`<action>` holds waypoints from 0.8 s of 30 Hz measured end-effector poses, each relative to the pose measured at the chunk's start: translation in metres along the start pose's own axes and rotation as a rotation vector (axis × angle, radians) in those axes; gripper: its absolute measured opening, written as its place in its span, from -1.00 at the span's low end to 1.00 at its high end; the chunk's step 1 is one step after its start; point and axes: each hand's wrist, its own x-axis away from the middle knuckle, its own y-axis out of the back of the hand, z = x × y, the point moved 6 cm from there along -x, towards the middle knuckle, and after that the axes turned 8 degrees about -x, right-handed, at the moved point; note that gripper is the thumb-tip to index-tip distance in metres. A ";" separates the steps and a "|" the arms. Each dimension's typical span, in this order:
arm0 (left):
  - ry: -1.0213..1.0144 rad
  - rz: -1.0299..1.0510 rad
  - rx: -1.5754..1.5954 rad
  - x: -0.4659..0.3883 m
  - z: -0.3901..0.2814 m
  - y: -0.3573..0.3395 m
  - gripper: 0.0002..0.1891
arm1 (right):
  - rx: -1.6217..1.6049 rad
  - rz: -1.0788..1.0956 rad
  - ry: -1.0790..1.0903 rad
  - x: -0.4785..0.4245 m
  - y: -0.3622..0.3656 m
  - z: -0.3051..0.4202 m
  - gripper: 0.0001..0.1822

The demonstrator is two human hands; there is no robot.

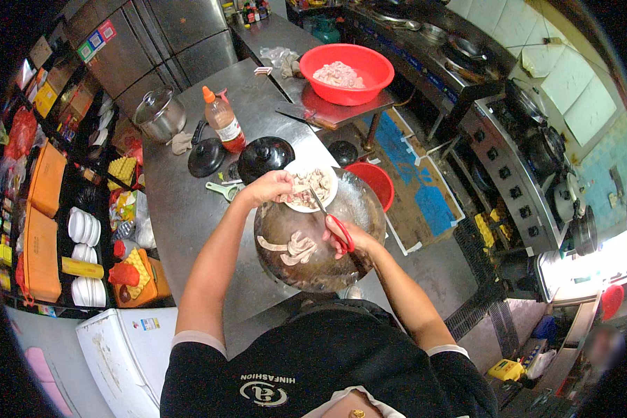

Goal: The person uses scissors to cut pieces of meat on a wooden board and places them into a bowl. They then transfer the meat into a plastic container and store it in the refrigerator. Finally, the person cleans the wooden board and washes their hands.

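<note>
My left hand pinches a pale strip, probably meat or offal, over a white bowl. Cut pale pieces fill much of that bowl, which sits at the far edge of a round chopping block. In my right hand is a pair of scissors with red handles. Their blades point into the bowl, near the strip; whether they touch it I cannot tell. Several uncut-looking pale strips lie on the block, nearer to my body.
Beyond the bowl are black lids, a sauce bottle, a green peeler and a steel pot. A cleaver lies near a red basin of pale meat. A red bucket stands below the block's right side.
</note>
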 end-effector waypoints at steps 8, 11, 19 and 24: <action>0.105 -0.058 0.035 0.007 -0.007 -0.006 -0.88 | -0.017 0.064 -0.058 0.006 -0.013 0.001 -0.15; 0.110 0.089 -0.072 0.001 0.000 -0.015 -0.87 | 0.008 0.035 -0.027 -0.007 -0.010 0.006 -0.17; 0.173 -0.179 0.167 0.007 0.000 -0.004 -0.84 | 0.013 -0.056 -0.042 -0.006 0.005 0.002 -0.18; 0.083 -0.130 0.571 -0.001 0.015 0.003 -0.78 | 0.047 0.005 -0.089 -0.002 -0.008 0.001 -0.14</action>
